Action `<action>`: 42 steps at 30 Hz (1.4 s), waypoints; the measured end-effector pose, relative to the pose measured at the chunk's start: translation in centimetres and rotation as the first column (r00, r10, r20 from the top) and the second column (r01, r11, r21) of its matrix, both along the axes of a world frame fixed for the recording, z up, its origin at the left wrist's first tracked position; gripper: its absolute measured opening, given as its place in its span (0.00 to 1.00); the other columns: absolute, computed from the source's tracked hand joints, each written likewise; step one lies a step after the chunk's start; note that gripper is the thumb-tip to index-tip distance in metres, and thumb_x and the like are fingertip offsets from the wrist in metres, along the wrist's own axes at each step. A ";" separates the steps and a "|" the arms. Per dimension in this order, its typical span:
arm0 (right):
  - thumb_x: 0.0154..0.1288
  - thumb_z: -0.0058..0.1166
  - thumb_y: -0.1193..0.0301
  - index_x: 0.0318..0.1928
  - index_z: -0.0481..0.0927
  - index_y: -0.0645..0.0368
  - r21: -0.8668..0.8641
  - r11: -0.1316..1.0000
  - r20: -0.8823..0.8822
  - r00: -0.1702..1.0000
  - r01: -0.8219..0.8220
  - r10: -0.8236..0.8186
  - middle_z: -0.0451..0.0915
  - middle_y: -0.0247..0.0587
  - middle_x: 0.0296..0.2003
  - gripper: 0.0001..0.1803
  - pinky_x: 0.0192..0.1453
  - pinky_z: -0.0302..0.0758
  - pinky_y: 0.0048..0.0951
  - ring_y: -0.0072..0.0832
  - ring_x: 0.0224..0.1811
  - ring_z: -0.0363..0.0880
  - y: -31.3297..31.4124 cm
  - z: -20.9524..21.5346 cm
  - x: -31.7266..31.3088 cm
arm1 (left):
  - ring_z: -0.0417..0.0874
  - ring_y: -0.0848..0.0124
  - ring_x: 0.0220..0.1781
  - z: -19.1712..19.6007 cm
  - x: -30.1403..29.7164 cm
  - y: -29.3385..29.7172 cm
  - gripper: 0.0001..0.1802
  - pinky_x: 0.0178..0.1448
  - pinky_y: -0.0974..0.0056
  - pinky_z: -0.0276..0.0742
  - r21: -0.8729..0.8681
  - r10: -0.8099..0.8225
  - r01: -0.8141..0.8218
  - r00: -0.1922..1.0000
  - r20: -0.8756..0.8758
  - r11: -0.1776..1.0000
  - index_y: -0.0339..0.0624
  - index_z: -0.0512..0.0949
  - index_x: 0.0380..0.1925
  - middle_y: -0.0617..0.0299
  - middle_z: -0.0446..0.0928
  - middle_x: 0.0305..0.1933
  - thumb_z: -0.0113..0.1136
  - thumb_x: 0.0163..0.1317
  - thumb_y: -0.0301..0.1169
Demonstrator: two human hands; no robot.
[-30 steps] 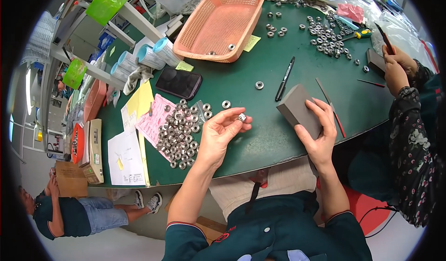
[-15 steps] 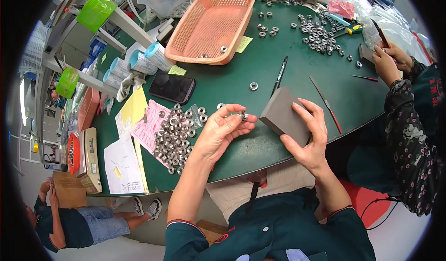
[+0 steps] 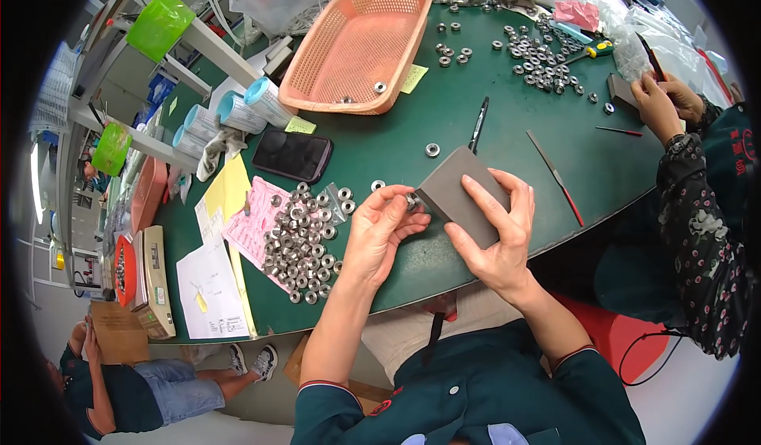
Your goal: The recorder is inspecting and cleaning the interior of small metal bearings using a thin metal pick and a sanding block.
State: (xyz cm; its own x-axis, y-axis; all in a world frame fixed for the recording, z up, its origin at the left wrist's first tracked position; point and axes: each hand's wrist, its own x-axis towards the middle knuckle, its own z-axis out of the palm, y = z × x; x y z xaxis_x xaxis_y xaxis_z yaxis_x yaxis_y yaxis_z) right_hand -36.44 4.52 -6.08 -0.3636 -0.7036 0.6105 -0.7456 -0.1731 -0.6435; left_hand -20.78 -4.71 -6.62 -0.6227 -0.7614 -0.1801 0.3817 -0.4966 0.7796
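Between the thumb and fingers of my left hand (image 3: 384, 231) is a small metal ring (image 3: 412, 201). My right hand (image 3: 499, 231) grips a flat grey block (image 3: 461, 191), its fingers spread over the top face and the thumb along the near side. The block is tilted, and its left corner meets the ring or comes very close to it. Left of my left hand a heap of metal rings (image 3: 297, 243) lies partly on pink wrap (image 3: 255, 215). Single rings sit beyond my hands, one of them a loose ring (image 3: 432, 150) near a black pen (image 3: 479, 125).
An orange basket (image 3: 357, 49) holding a few rings stands at the back. A phone (image 3: 292, 156), papers (image 3: 212, 290) and a scale (image 3: 155, 286) are at left. Right of the block lies a red-handled file (image 3: 556, 177). A co-worker's hands (image 3: 666, 100) work at the right, by more rings (image 3: 547, 61).
My right hand has brought the grey block leftward, up to the ring in my left hand. The left hand has shifted only slightly and keeps the ring pinched.
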 end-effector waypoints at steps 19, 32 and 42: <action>0.35 0.66 0.64 0.46 0.80 0.51 -0.003 1.000 -0.026 0.999 0.018 -0.018 0.69 0.50 0.45 0.30 0.48 0.61 0.37 0.39 0.44 0.66 0.7 0.0 0.6 | 0.81 0.72 0.30 0.2 -0.2 0.8 0.12 0.40 0.70 0.79 -0.265 0.194 -0.151 0.970 0.147 0.953 0.31 0.76 0.37 0.56 0.80 0.31 0.64 0.51 0.20; 0.37 0.65 0.65 0.46 0.80 0.51 -0.023 1.000 -0.018 1.000 -0.004 0.004 0.69 0.49 0.44 0.28 0.46 0.61 0.35 0.39 0.43 0.66 0.6 0.4 0.9 | 0.81 0.73 0.29 0.0 -0.3 1.0 0.09 0.36 0.71 0.80 -0.333 0.247 -0.193 0.961 0.127 0.923 0.30 0.77 0.34 0.56 0.80 0.31 0.63 0.51 0.19; 0.35 0.65 0.65 0.45 0.80 0.52 -0.081 0.995 -0.006 0.998 0.059 -0.060 0.69 0.50 0.43 0.28 0.46 0.61 0.36 0.39 0.43 0.67 -0.7 0.2 1.0 | 0.81 0.73 0.29 0.0 -0.4 1.0 0.09 0.35 0.72 0.79 -0.354 0.148 -0.087 0.978 0.148 0.931 0.30 0.77 0.33 0.56 0.80 0.31 0.63 0.51 0.19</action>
State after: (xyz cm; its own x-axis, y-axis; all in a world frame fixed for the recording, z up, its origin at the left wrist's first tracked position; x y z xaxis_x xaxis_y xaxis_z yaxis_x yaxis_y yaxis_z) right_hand -35.44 3.80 -5.83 -0.3981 -0.6290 0.6677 -0.7611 -0.1798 -0.6232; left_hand -21.17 -3.75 -6.63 -0.5085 -0.8610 0.0115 0.2683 -0.1458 0.9522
